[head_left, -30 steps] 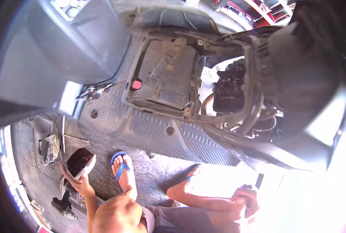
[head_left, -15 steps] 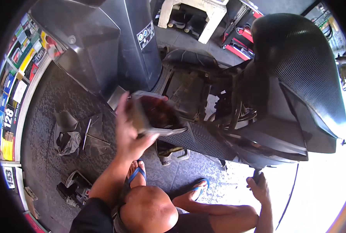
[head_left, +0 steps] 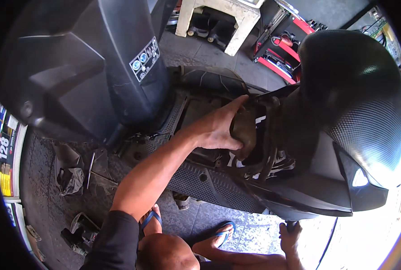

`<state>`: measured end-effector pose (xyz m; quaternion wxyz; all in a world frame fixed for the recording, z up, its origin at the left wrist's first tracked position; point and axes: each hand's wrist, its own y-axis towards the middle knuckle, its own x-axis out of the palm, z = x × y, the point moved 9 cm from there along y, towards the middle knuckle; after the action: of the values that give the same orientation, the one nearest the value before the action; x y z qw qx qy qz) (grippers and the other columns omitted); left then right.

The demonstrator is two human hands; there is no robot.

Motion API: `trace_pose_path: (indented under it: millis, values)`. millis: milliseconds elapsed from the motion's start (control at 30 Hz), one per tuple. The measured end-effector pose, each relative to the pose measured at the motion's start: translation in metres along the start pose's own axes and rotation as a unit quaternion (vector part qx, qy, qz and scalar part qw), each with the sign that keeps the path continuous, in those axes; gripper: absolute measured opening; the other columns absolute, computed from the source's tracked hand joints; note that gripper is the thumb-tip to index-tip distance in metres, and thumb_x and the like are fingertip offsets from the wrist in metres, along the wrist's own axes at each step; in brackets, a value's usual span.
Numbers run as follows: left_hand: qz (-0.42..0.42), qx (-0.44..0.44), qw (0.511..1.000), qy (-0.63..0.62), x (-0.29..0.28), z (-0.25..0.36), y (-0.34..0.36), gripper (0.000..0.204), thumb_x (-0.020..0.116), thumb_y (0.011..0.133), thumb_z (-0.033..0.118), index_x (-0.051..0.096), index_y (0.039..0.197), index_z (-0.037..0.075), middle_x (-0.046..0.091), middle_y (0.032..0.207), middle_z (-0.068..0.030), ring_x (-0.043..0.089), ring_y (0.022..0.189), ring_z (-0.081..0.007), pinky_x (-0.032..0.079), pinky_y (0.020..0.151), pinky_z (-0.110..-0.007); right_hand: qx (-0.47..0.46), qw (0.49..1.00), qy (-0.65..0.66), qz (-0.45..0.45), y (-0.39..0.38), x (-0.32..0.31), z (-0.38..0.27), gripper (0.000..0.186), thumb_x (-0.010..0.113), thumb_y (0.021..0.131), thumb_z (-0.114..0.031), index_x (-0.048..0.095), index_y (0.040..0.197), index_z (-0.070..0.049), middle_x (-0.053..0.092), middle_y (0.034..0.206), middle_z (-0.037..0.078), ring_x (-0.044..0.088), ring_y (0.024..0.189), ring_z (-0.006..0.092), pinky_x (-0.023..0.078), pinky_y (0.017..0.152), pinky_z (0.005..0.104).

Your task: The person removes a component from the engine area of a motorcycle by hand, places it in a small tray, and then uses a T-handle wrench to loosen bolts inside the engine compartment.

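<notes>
My left hand (head_left: 218, 130) grips a boxy olive-brown container (head_left: 244, 137), tilted at the opening in the floor of the black scooter (head_left: 344, 85), beside the recessed panel (head_left: 195, 114). Its far side and contents are hidden by the hand. The ridged footboard (head_left: 200, 184) runs below that arm. My right hand (head_left: 290, 236), at the lower right under the scooter's body, has its fingers round something dark that I cannot make out.
A T-handle tool (head_left: 90, 168) and crumpled grey material (head_left: 69, 177) lie on the floor at left, near dark equipment (head_left: 76, 234) and stacked boxes (head_left: 6, 153). Behind the scooter stand a white stool (head_left: 236, 24) and red tool trolley (head_left: 279, 56). My sandalled feet are below.
My left hand has carried the container from low left up and rightward into the scooter's opening, tilting it. My right hand has moved from beside my leg to under the scooter's body.
</notes>
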<state>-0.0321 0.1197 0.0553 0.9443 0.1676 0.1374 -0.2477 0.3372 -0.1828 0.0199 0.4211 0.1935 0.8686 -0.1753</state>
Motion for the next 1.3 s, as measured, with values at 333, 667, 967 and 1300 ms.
trace_pose_path:
  millis: [333, 667, 967, 1300]
  values:
    - [0.020, 0.036, 0.999, 0.015, 0.005, -0.005, 0.007, 0.114, 0.087, 0.057, 0.017, 0.022, 0.151, 0.002, 0.052, 0.137, -0.0217, 0.053, 0.126, -0.0361, 0.041, 0.109, -0.039, 0.081, 0.997, 0.006, -0.017, -0.009, 0.005, 0.007, 0.046, 0.066, 0.086, -0.011, 0.041, 0.122, 0.003, 0.055, 0.077, 0.008, 0.054, 0.056, 0.0113, 0.046, 0.046, 0.0249]
    - [0.025, 0.023, 0.999, -0.031, 0.006, -0.016, 0.011, 0.113, 0.086, 0.058, 0.016, 0.024, 0.151, 0.003, 0.050, 0.138, -0.0199, 0.050, 0.129, -0.0333, 0.040, 0.110, -0.038, 0.078, 0.996, 0.041, 0.001, -0.012, 0.001, 0.016, 0.053, 0.066, 0.088, -0.013, 0.037, 0.129, 0.005, 0.055, 0.082, 0.009, 0.055, 0.058, 0.0110, 0.047, 0.046, 0.0253]
    - [0.027, 0.049, 0.998, -0.028, 0.011, -0.005, 0.010, 0.116, 0.087, 0.057, 0.016, 0.022, 0.152, 0.003, 0.048, 0.140, -0.0190, 0.048, 0.131, -0.0340, 0.038, 0.112, -0.039, 0.078, 0.996, 0.046, 0.001, -0.009, 0.002, 0.012, 0.049, 0.066, 0.087, -0.011, 0.041, 0.126, 0.004, 0.055, 0.083, 0.010, 0.055, 0.058, 0.0116, 0.046, 0.046, 0.0254]
    - [0.039, 0.040, 0.994, -0.094, 0.009, -0.018, 0.012, 0.116, 0.085, 0.059, 0.013, 0.017, 0.153, 0.001, 0.046, 0.141, -0.0199, 0.047, 0.132, -0.0334, 0.037, 0.113, -0.038, 0.087, 0.995, 0.044, 0.011, -0.010, -0.001, 0.024, 0.047, 0.066, 0.086, -0.011, 0.041, 0.123, 0.003, 0.056, 0.082, 0.009, 0.055, 0.058, 0.0124, 0.047, 0.045, 0.0262]
